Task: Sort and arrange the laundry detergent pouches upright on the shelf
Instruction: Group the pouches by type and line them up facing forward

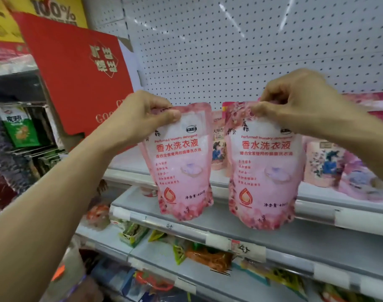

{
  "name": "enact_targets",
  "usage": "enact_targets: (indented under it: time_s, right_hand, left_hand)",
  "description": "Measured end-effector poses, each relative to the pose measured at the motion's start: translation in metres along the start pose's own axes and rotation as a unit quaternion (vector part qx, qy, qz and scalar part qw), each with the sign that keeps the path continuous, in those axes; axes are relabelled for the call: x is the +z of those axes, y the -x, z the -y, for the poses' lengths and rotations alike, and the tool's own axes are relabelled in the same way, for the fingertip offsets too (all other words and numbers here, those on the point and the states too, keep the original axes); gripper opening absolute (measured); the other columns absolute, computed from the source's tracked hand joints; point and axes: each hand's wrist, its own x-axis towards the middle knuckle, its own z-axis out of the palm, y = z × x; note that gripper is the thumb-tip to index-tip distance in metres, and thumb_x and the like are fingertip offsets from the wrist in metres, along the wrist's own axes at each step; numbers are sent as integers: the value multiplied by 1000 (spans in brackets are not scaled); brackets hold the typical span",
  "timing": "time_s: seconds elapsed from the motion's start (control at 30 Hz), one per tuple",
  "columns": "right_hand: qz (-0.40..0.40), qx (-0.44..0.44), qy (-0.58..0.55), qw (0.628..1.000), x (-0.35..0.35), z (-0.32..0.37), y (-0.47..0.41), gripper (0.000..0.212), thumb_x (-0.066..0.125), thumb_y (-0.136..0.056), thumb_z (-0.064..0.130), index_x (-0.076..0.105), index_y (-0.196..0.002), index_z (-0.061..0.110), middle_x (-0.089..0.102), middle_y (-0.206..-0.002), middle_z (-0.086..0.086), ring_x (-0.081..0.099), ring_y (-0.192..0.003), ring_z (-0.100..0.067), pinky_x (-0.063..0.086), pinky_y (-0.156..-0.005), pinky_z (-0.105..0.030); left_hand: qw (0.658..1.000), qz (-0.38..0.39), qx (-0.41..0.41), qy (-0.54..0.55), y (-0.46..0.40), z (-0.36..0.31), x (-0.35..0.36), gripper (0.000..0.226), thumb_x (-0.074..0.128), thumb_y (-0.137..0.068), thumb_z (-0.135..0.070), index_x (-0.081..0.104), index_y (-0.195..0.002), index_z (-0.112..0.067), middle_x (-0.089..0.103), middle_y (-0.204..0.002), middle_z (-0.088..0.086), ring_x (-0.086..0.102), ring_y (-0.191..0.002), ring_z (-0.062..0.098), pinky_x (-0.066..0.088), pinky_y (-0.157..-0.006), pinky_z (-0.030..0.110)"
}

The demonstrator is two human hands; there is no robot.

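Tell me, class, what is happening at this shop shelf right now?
A person is stocking a shop shelf. The left hand pinches the top of one pink detergent pouch, and the right hand pinches the top of a matching second pouch. Both pouches hang upright in front of the shelf edge, not yet set down. More pink pouches already sit on the shelf behind.

Two pouches hang side by side before the shelf [247, 192]: the left pouch [181, 168] and the right pouch [264, 171]. More pouches [323, 162] stand behind on it, a box [77, 79] to the left.
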Motion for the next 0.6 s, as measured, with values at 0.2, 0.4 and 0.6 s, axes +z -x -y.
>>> enact_targets:
  time_s: [0.2,0.4,0.6]
  right_hand:
    - [2,-32,12,999,33,38,-53,25,70,-85,39,68,-70,19,67,-66,5,64,-60,-9,46,-47,-24]
    - [15,-25,-65,997,71,49,-116,25,73,-81,39,71,-68,18,66,-52,9,54,-33,-1,35,-31,-11]
    - [-4,-8,-119,993,108,52,-185,27,77,-76,38,72,-67,13,62,-46,-4,46,-29,-9,36,-31,-16]
  left_hand:
    - [999,-21,8,-44,-30,54,-45,21,66,-89,-43,78,-88,-25,76,-81,-6,72,-74,21,58,-63,32]
    - [999,0,-9,-46,-73,114,-69,22,68,-85,-43,79,-88,-25,77,-79,-4,73,-74,21,58,-69,46]
    - [999,23,-12,-34,-133,182,-69,20,68,-89,-37,79,-90,-21,76,-83,12,68,-69,36,56,-62,43]
